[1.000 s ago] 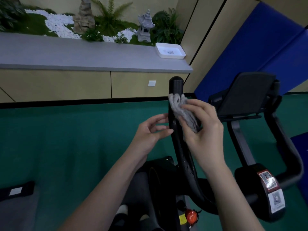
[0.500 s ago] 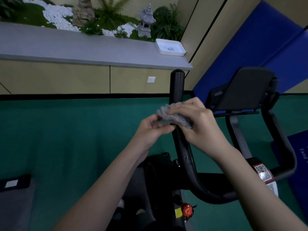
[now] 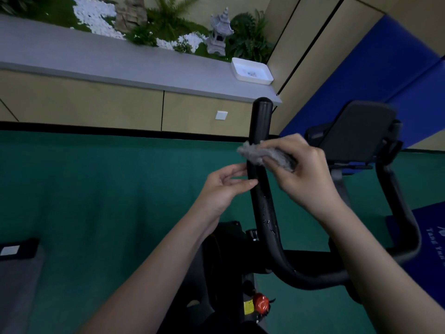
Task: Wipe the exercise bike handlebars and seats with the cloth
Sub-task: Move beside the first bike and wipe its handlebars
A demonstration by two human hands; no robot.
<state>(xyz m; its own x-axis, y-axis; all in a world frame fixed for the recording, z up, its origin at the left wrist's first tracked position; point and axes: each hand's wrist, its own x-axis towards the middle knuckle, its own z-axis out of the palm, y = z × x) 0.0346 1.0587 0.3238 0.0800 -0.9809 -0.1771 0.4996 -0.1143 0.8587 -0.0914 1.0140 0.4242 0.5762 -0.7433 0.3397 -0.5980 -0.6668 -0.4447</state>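
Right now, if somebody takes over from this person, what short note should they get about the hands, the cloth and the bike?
Right hand: grips the grey cloth, pressed on the upper part of the near handlebar.
Left hand: open, fingertips touching that bar just below the cloth.
Done: wiping is under way on this bar only; how much is clean cannot be told.
To do: rest of this bar, the far handlebar, the seats, which are not in view.

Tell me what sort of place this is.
Likely a gym or fitness room: an exercise bike's handlebar up front, blue padded mats against the wall, and green sports flooring underfoot.
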